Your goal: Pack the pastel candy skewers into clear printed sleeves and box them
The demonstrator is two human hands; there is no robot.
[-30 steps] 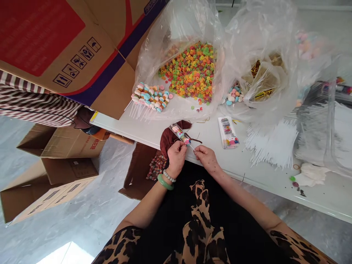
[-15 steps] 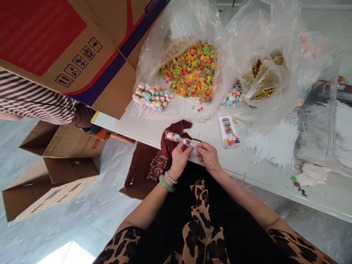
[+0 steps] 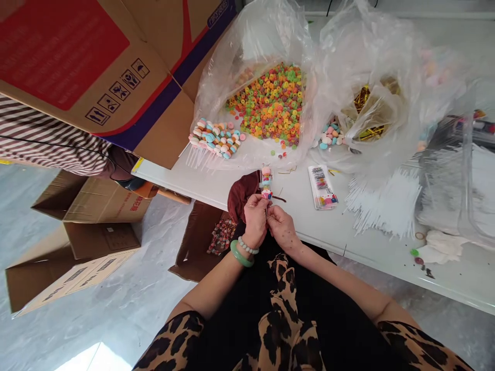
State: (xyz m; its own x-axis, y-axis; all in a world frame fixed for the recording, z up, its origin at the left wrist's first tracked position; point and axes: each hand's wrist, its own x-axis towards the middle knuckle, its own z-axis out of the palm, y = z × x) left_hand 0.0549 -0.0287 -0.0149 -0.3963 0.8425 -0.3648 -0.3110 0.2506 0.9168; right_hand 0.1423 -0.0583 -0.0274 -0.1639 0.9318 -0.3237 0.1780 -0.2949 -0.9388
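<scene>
A candy stick in a clear wrapper (image 3: 266,178), with pink, blue and white sweets, stands upright above my hands. My left hand (image 3: 255,219) is closed, pinching the gathered lower end of the wrapper. Right beside it, my right hand (image 3: 282,226) is closed too, its fingertips pinched at the stick just below the wrapper. Any small tie between the fingers is too small to make out. A dark red cloth (image 3: 242,195) lies left of the candy stick on the table edge. To the right is a flat pack of printed clear wrappers (image 3: 322,188).
A plastic bag holds colourful ring sweets (image 3: 270,105). Threaded candy sticks (image 3: 214,138) lie before it. Gold ties (image 3: 371,131) sit in another bag, near white sticks (image 3: 381,201). An open box (image 3: 193,245) below holds finished pieces. A large carton (image 3: 127,56) stands left, beside a person's striped sleeve (image 3: 50,134).
The wrapped candy stick has swung from pointing left to pointing away from me. My right hand has moved left and down, closing in against my left hand.
</scene>
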